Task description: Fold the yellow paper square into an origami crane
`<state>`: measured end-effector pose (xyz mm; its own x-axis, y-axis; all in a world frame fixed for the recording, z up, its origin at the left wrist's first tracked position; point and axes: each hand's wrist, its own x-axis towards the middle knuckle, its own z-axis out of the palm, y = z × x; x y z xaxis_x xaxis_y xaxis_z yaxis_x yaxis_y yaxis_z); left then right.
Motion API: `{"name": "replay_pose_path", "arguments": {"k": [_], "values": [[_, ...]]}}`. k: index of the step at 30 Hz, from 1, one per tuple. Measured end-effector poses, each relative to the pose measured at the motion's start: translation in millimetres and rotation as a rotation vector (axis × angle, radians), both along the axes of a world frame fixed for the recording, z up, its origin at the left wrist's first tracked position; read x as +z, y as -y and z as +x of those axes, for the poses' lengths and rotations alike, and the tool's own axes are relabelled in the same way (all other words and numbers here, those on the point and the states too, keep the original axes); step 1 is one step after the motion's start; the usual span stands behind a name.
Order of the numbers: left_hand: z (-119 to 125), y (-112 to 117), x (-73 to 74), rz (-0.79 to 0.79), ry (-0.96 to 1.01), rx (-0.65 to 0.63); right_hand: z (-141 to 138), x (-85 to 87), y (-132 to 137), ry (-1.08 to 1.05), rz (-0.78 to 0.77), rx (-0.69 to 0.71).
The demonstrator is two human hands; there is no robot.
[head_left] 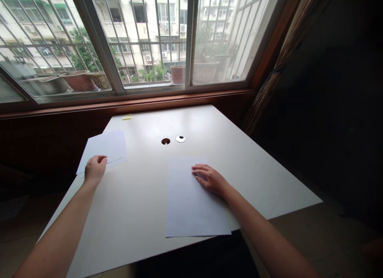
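Observation:
My left hand (96,167) is closed at the near edge of a small stack of white paper (106,144) on the left side of the table. Its fingers are bent together and pinch the paper's edge, though the fingertips are partly hidden. A thin dark line runs along that edge on both sides of the hand. My right hand (211,179) rests on a white sheet of paper (188,206) in front of me, palm down with the fingers stretched out. This sheet lies upright to me, and its near end reaches slightly past the table's front edge.
The white table (137,190) has a round cable hole (165,141) with its round cover (180,139) beside it. A yellow sticker (127,117) is near the far left corner. Behind stands a barred window (155,38); a tied curtain (266,86) hangs at the right.

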<state>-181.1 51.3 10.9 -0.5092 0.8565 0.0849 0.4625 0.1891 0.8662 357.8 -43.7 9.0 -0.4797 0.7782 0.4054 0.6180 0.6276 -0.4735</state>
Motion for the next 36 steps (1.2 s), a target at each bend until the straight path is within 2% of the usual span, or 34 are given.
{"name": "replay_pose_path", "arguments": {"k": [2,3,4,8,11,16,19,24,28,32,34,36], "values": [[3.0,-4.8,-6.0,-0.037,-0.203,-0.084,0.1,0.1,0.3,0.004,-0.002,-0.008],[5.3,-6.9,-10.5,-0.123,-0.394,-0.166,0.2,0.0,0.3,0.005,-0.003,-0.013],[7.8,-8.6,-15.5,-0.167,-0.463,-0.203,0.3,-0.1,0.3,0.006,-0.003,-0.015],[14.0,-10.0,-31.2,-0.285,-0.622,-0.282,0.3,-0.1,-0.1,0.005,0.008,-0.006],[16.3,-3.0,-33.4,-0.244,-0.583,-0.322,-0.3,1.0,0.2,0.002,0.012,-0.005],[36.8,31.9,-30.2,-0.133,-0.474,-0.411,-1.6,3.3,1.7,0.009,0.018,-0.002],[58.5,61.5,-27.2,-0.139,-0.595,-0.511,-1.8,3.4,1.8,0.021,0.041,-0.003],[88.4,105.1,-17.7,-0.19,-0.734,-0.583,-9.7,4.1,-0.9,0.064,0.083,-0.035],[101.0,131.4,-9.5,-0.207,-0.75,-0.645,-43.3,10.4,0.5,0.04,0.151,-0.071],[107.7,149.8,3.5,-0.175,-0.634,-0.68,-100.6,14.5,11.6,0.073,0.15,0.093],[105.1,152.3,11.8,-0.099,-0.51,-0.627,-128.0,11.3,18.4,0.13,0.131,0.2],[94.5,148.2,17.8,-0.001,-0.383,-0.513,-149.3,5.2,24.5,0.186,0.123,0.265]]}}
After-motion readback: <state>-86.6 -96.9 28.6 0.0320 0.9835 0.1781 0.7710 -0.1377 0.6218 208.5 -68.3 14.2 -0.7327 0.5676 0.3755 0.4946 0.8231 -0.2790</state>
